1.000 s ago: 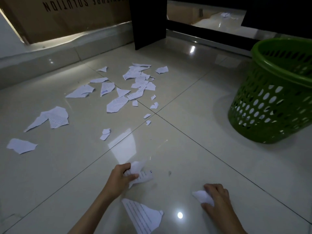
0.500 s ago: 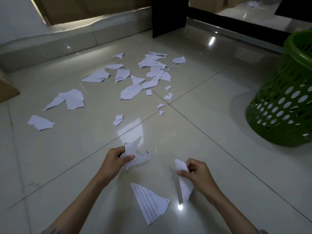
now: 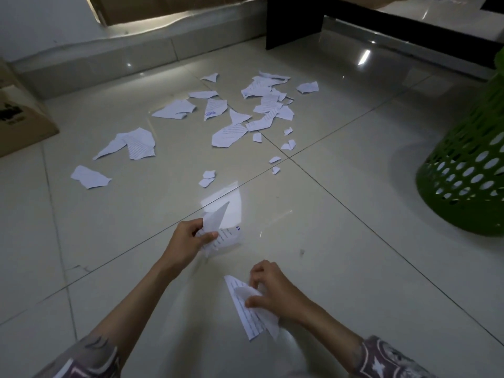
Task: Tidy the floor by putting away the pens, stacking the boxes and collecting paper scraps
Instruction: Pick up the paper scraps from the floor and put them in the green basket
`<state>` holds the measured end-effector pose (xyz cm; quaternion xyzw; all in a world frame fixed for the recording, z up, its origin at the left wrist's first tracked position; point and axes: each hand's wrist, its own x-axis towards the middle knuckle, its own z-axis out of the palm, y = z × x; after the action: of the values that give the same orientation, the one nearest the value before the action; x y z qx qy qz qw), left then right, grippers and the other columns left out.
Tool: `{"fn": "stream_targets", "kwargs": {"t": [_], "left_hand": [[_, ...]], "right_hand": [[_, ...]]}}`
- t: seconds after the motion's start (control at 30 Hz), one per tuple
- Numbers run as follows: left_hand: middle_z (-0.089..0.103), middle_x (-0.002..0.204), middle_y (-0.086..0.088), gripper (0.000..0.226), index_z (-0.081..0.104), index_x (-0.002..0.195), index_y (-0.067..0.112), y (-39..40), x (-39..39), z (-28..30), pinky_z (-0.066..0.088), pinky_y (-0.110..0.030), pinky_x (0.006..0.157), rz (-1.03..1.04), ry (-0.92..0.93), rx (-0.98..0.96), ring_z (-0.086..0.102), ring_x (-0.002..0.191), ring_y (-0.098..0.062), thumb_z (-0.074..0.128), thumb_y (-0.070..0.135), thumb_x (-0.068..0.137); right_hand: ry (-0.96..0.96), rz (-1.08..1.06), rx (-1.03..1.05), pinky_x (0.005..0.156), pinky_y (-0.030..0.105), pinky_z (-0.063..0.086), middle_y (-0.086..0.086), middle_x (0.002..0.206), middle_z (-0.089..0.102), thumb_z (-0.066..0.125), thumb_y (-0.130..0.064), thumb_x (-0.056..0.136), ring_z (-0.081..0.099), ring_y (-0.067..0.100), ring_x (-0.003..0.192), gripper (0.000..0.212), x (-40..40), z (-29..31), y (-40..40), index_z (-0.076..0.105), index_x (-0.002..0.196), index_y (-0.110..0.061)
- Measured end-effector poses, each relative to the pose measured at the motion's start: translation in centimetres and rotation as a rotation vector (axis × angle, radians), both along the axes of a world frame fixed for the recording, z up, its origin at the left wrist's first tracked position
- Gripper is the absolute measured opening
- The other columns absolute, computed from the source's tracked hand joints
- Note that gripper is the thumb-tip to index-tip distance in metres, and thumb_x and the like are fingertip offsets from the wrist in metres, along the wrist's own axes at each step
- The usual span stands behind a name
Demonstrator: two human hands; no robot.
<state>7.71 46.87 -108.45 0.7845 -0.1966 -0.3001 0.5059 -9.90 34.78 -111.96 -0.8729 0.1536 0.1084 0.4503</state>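
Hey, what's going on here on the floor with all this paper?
A person is gathering torn paper off the tiled floor. The left hand grips a bunch of scraps, and the right hand is picking up a lined piece. Many scattered scraps lie ahead, with a green basket at the right.

The green basket (image 3: 469, 170) is cut off by the right edge, rim unseen. Left of it, far across the floor, a cardboard box (image 3: 19, 118) runs off the left edge, its print unreadable. Writing on the paper scraps (image 3: 229, 132) is too small to read.
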Motion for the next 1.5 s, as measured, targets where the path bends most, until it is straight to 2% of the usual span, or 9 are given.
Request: {"fn": "stream_targets", "kwargs": {"t": [0.13, 0.23, 0.53, 0.7, 0.8, 0.97, 1.13, 1.27, 1.5], "left_hand": [[0.071, 0.075, 0.002, 0.010, 0.068, 0.090, 0.006, 0.2, 0.1, -0.1, 0.054, -0.020, 0.059, 0.012, -0.005, 0.009, 0.066, 0.063, -0.008, 0.061, 0.000, 0.085], [0.071, 0.065, 0.011, 0.011, 0.067, 0.087, 0.011, 0.3, 0.1, -0.2, 0.054, -0.017, 0.057, 0.001, -0.013, 0.032, 0.065, 0.059, -0.001, 0.062, 0.001, 0.085], [0.070, 0.087, -0.014, 0.012, 0.068, 0.095, 0.001, 0.6, -0.1, 0.1, 0.055, -0.032, 0.070, 0.001, 0.007, 0.055, 0.064, 0.074, -0.020, 0.062, 0.002, 0.085], [0.071, 0.069, 0.005, 0.012, 0.067, 0.090, 0.007, 0.0, -0.2, 0.7, 0.052, -0.016, 0.056, 0.036, 0.048, 0.019, 0.064, 0.060, -0.007, 0.059, -0.001, 0.086], [0.068, 0.075, -0.003, 0.012, 0.064, 0.095, 0.006, -1.0, -0.6, 1.6, 0.052, -0.020, 0.054, 0.068, 0.092, -0.008, 0.062, 0.059, -0.009, 0.055, -0.001, 0.089], [0.067, 0.078, -0.008, 0.012, 0.062, 0.096, 0.006, -3.8, -2.6, 3.3, 0.056, -0.026, 0.051, 0.058, 0.167, -0.067, 0.065, 0.056, -0.008, 0.052, 0.002, 0.091], [0.071, 0.078, -0.010, 0.021, 0.067, 0.098, 0.008, -7.9, -5.1, 6.1, 0.059, -0.034, 0.059, -0.032, 0.194, -0.158, 0.068, 0.063, -0.021, 0.046, 0.007, 0.095], [0.072, 0.087, -0.016, 0.027, 0.068, 0.100, 0.011, -10.8, -6.6, 8.7, 0.058, -0.038, 0.062, -0.056, 0.262, -0.270, 0.068, 0.072, -0.027, 0.041, 0.013, 0.098], [0.071, 0.088, -0.019, 0.032, 0.064, 0.102, 0.008, -15.5, -8.7, 12.2, 0.059, -0.045, 0.068, -0.081, 0.171, -0.378, 0.068, 0.075, -0.036, 0.040, 0.028, 0.098]], "right_hand": [[0.000, 0.203, -0.292, 0.092, 0.033, 0.037, 0.009, 0.130, 0.040, 0.062, -0.013, 0.078, 0.033, 0.024, 0.120, 0.018, 0.0, -0.9, 1.7, 0.064, 0.093, -0.002], [-0.025, 0.197, -0.257, 0.076, 0.028, 0.031, 0.009, 0.113, 0.040, 0.056, -0.001, 0.078, 0.034, 0.020, 0.106, 0.004, 0.3, -0.8, 2.2, 0.055, 0.076, -0.005], [-0.006, 0.145, -0.217, 0.049, 0.017, 0.022, 0.000, 0.064, 0.028, 0.052, 0.002, 0.075, 0.036, 0.018, 0.070, 0.042, 1.1, -1.2, 1.9, 0.022, 0.052, -0.015], [-0.066, 0.015, -0.120, 0.053, 0.020, 0.027, -0.004, 0.065, 0.040, 0.062, -0.010, 0.074, 0.042, 0.010, 0.064, 0.031, 1.1, -0.4, 0.4, 0.038, 0.056, -0.019], [-0.188, -0.186, 0.077, 0.054, 0.013, 0.032, -0.007, 0.059, 0.044, 0.070, -0.007, 0.070, 0.044, 0.000, 0.055, 0.031, 1.3, 1.9, -1.5, 0.046, 0.055, -0.020], [-0.440, -0.318, 0.304, 0.066, 0.017, 0.049, 0.001, 0.079, 0.060, 0.071, 0.003, 0.073, 0.057, 0.006, 0.072, 0.017, 1.9, 6.6, -4.6, 0.060, 0.082, -0.007], [-0.581, -0.384, 0.213, 0.074, 0.022, 0.056, -0.001, 0.093, 0.065, 0.074, -0.005, 0.073, 0.064, 0.011, 0.087, 0.030, 2.4, 10.3, -7.4, 0.061, 0.098, -0.016], [-0.665, -0.464, 0.128, 0.067, 0.014, 0.050, -0.008, 0.084, 0.065, 0.073, -0.004, 0.074, 0.062, 0.005, 0.079, 0.024, 1.7, 12.6, -10.2, 0.061, 0.087, -0.020], [-0.718, -0.579, 0.096, 0.063, 0.023, 0.048, 0.003, 0.078, 0.064, 0.073, -0.009, 0.077, 0.059, 0.016, 0.074, 0.012, 0.1, 14.7, -14.9, 0.061, 0.081, -0.009]]}}
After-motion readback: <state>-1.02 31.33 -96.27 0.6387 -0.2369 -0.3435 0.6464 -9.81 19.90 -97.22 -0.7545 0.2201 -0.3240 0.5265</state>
